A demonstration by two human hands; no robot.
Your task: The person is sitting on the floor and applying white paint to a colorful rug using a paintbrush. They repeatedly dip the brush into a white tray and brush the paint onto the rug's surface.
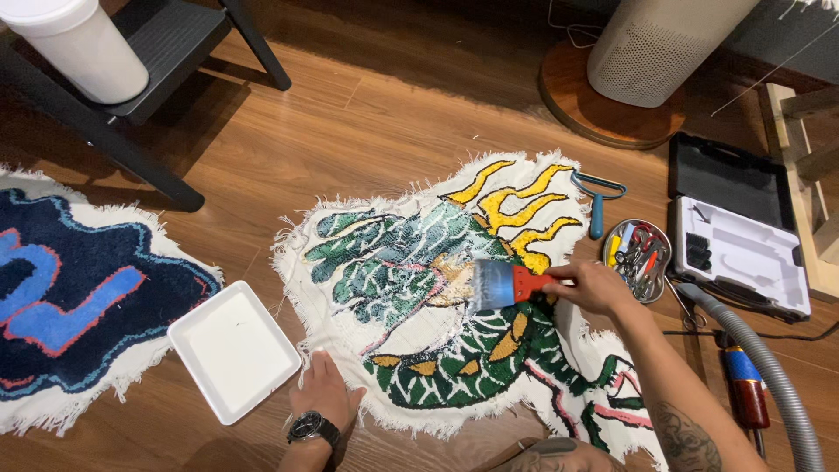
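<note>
Clamped around the red handle of a wide paintbrush [502, 284], the right hand [594, 287] holds the tool at centre frame with its broad bristles pressed onto the back of a tufted dragon rug [437, 297] — green body, yellow flames, frayed white cloth edge. A wet, whitish sheen covers the upper-left part of the dragon, so the step in hand looks like brushing glue over the backing, perhaps a third to half done; the lower body and the tail toward the lower right appear dry.

Flat on the rug's lower-left edge, the left hand [325, 393] lies with fingers spread and together with nothing in them, a wristwatch [312, 427] on the wrist, pinning the cloth to the wooden floor [367, 114]. Just beside it sits a white square tray [234, 350] holding white liquid.

From this single head view, the next stroke seems to call for a reload at the tray, then even passes toward the dry green sections, with the free hand keeping the cloth from sliding.

Around the work: a blue-and-red rug [70, 306] at far left, a black stool [131, 96] bearing a white tub [79, 44] upper left, a round tool dish [636, 260] and an open black case [738, 232] at right, a grey hose [769, 376] lower right.
</note>
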